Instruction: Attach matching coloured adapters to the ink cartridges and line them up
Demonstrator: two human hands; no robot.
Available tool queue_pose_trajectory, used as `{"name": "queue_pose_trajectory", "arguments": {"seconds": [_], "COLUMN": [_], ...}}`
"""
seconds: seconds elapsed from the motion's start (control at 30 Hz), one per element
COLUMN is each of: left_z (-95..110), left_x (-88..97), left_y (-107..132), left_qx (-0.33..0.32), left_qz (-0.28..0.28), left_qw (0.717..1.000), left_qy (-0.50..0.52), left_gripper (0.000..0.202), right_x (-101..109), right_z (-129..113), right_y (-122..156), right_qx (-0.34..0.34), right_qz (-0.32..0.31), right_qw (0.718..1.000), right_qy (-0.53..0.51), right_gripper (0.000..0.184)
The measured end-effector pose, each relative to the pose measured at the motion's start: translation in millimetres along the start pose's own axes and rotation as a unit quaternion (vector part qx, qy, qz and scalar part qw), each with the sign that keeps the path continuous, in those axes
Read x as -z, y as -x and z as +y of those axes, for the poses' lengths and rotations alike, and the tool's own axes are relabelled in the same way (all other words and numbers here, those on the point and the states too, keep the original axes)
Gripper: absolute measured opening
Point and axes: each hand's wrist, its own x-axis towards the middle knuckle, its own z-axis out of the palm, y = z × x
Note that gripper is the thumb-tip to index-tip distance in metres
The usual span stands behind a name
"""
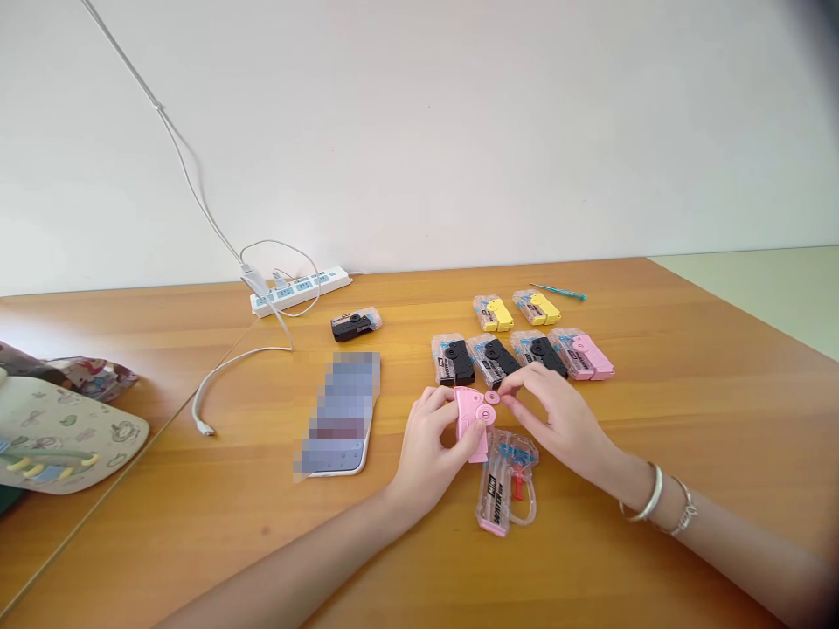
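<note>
Over the table (pixel 590 568), in my head view, the left hand (pixel 426 445) grips the pink cover (pixel 468 409) beside the water gun (pixel 495 498); it looks light, stiff, best edge-held. I can't tell if the right hand (pixel 560 411) pinches the pink disc (pixel 488 398).

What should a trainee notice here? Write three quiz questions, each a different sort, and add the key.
1. The left hand holds: A) the phone; B) a pink plastic piece; C) the power strip.
2. True or false: the power strip lies nearer the person than the phone.
3. Fill in: the water gun lying nearest the person has a ____ trigger.

Key: 1. B. 2. False: the power strip lies beyond the phone. 3. Red.
</note>
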Motion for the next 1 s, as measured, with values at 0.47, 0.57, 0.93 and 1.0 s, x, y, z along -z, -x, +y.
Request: {"name": "queue_pose_trajectory", "arguments": {"seconds": [0.47, 0.57, 0.93, 1.0], "left_z": [1, 2, 3, 3], "left_x": [-2.6, -2.3, -1.3, -1.2], "left_y": [3, 4, 4, 4], "left_qx": [-0.123, -0.14, -0.162, -0.152], "left_qz": [0.009, 0.013, 0.011, 0.016], "left_qw": [0.992, 0.99, 0.986, 0.988], "left_qy": [-0.011, -0.03, -0.035, -0.027], "left_gripper": [0.02, 0.022, 0.031, 0.029], "right_x": [-13, -14, 9, 13], "right_z": [18, 18, 6, 0], "right_y": [0, 0, -10, -10], "right_qx": [0.094, 0.101, -0.166, -0.164], "right_qz": [-0.076, -0.071, -0.068, -0.083], "right_qw": [0.965, 0.964, 0.924, 0.907], "right_qy": [0.234, 0.237, -0.336, -0.378], "right_gripper": [0.014, 0.019, 0.014, 0.015]}}
